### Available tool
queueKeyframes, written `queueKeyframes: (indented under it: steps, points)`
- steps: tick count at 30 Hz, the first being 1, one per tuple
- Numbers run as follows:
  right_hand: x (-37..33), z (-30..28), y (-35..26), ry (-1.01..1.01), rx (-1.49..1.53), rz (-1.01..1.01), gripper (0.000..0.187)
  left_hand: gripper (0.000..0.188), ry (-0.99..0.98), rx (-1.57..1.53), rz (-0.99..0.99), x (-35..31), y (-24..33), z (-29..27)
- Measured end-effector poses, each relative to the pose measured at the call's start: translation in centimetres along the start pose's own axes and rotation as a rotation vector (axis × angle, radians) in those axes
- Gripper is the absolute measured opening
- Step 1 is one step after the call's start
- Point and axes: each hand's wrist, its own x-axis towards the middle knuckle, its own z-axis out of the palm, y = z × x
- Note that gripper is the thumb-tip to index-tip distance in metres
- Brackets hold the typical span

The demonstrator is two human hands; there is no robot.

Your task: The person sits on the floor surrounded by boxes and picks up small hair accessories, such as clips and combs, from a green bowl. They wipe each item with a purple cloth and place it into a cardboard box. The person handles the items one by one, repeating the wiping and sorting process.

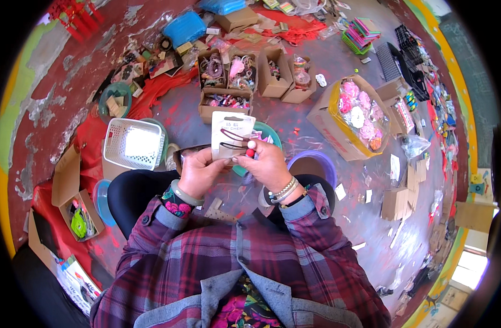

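A white hair clip card [224, 121] stands upright between my hands. Two dark snap hair clips [235, 136] lie across it, one above the other. My left hand [197, 174] is closed on the card's lower left edge, a pale bangle at its wrist. My right hand [268, 168] pinches the lower right side, where a red and white bead ornament [251, 148] shows at the clips' ends. Its fingertips meet the left thumb at the card's bottom. Behind the card a green basin [270, 133] with small packets is partly hidden.
Open cardboard boxes [223, 112] of hair accessories stand ahead. A white basket [131, 123] is at the left, a purple bucket [328, 164] by my right knee. A large box [332, 123] of pink flowers sits to the right. Scraps litter the floor.
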Motion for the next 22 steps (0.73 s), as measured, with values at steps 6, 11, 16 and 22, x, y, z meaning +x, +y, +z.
queueKeyframes:
  steps: [6,11,16,22]
  points:
    - [0.3,0.2,-0.2,0.065,-0.078,-0.010,0.029,0.014,0.049,-0.096,-0.037,0.3,-0.5,0.5]
    - [0.3,0.3,0.5,0.062,-0.255,0.013,0.029,0.016,0.069,-0.064,0.000,0.7,-1.8,0.5]
    - [0.3,0.8,0.9,0.116,-0.223,-0.040,0.031,0.013,0.124,0.032,0.021,0.8,-1.4,1.2]
    - [0.8,0.7,1.5,0.065,-0.103,0.047,0.031,0.016,0.154,0.045,0.034,1.1,-2.0,1.0]
